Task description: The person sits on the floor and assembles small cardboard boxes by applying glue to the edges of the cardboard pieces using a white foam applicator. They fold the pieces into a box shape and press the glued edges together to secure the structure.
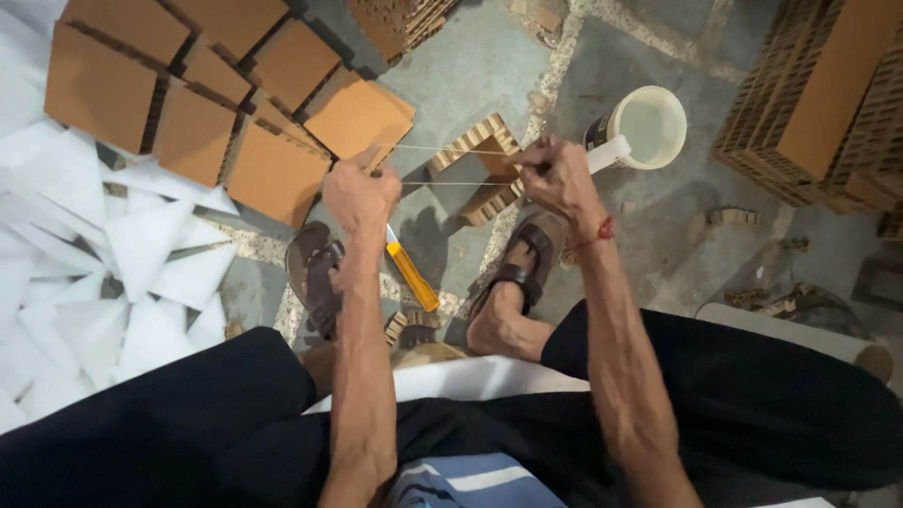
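Note:
My left hand [360,193] and my right hand [557,177] are raised in front of me, each pinching an end of a thin pale elastic band [451,166] stretched taut between them in two strands. Below the band, on the floor, lies a small stack of corrugated cardboard pieces [484,167]. A yellow-handled utility knife [411,272] lies on the floor below my left hand, between my sandalled feet [513,282]. A red thread circles my right wrist.
A white plastic bucket [647,125] stands just right of my right hand. Brown cardboard squares [273,174] lie spread at upper left, white paper sheets [141,245] at far left. Tall corrugated stacks [828,94] stand at right. A white roll [790,329] lies beside my right leg.

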